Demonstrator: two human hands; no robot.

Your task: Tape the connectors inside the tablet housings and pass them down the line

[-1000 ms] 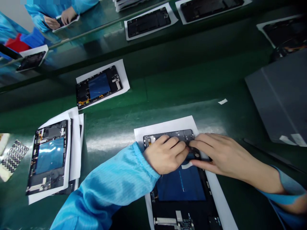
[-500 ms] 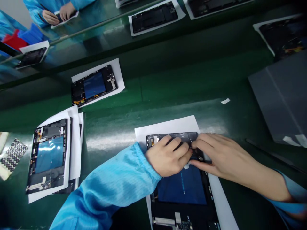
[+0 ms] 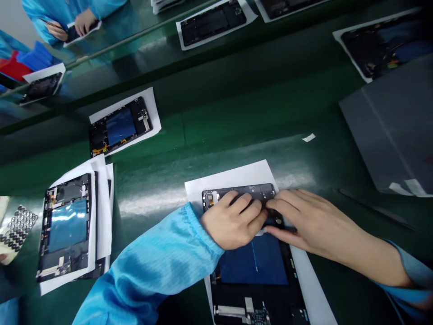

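My left hand (image 3: pixel 234 222) rests curled on the tablet (image 3: pixel 254 264), my right hand (image 3: pixel 310 219) at its edge; whether either grips, I can't tell

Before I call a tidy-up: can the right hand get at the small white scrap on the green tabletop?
Probably yes: the white scrap lies uncovered beyond the right hand, with only green tabletop showing between them, though that hand is busy at the open device.
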